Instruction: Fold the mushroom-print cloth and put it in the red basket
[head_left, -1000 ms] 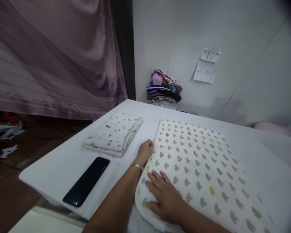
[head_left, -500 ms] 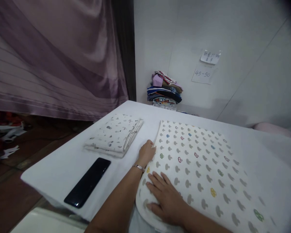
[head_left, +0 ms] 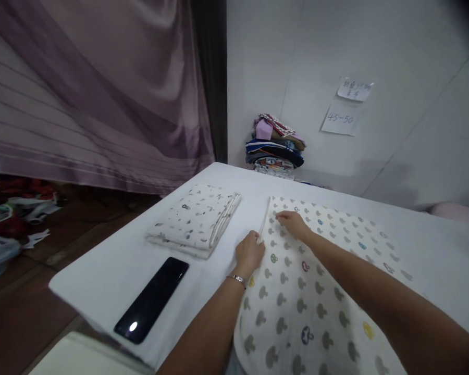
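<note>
A white cloth printed with grey and coloured mushroom shapes (head_left: 320, 291) lies spread on the white table (head_left: 113, 271). My left hand (head_left: 249, 252), a bracelet on its wrist, is curled at the cloth's left edge and pinches that edge. My right hand (head_left: 293, 223) reaches across to the cloth's far left corner, fingers bent down onto the fabric there.
A folded white cloth with small dark prints (head_left: 197, 219) lies left of the hands. A black phone (head_left: 152, 299) rests near the table's front edge. A stack of folded clothes (head_left: 275, 146) stands by the wall, under two paper notes (head_left: 342, 117). A purple curtain (head_left: 94, 88) hangs at left.
My right hand left the cloth's near left part and moved forward to its far left corner. My left hand slid a little farther along the left edge.
</note>
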Demonstrator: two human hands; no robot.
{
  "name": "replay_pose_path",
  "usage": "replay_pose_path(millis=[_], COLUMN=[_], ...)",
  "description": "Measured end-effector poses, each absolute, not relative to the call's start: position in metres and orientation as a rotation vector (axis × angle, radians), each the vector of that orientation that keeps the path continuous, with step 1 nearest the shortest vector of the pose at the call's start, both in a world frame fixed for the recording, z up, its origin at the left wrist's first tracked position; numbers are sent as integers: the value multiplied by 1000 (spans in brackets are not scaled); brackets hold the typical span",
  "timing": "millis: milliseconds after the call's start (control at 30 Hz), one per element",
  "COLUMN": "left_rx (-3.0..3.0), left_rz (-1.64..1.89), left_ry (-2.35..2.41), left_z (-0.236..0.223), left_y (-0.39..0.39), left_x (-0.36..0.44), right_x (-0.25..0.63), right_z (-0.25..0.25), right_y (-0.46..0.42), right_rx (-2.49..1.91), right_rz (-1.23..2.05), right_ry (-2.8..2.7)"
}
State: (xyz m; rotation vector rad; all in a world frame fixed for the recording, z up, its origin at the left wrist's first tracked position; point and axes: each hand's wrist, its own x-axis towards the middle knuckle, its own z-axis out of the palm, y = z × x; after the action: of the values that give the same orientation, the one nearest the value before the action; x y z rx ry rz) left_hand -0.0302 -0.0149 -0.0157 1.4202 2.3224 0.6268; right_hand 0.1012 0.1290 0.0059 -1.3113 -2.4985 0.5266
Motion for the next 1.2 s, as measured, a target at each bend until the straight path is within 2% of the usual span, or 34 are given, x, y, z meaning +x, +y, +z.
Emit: replay_pose_path(millis=[300, 600, 1200], left_rx=[1410, 1425, 1450], left_rz=[656, 609, 614], left_ry=[2328, 2329, 2302], left_z=[-24, -23, -22], left_y=[-14, -14, -14], left_x=[-31, -32, -31], right_x=[46, 60, 56], right_z=[0, 6, 20], right_y=[192, 195, 203], right_rx=[-1045, -820, -754], right_rz=[166, -82, -101], right_ry=[-2946, -3130, -3326])
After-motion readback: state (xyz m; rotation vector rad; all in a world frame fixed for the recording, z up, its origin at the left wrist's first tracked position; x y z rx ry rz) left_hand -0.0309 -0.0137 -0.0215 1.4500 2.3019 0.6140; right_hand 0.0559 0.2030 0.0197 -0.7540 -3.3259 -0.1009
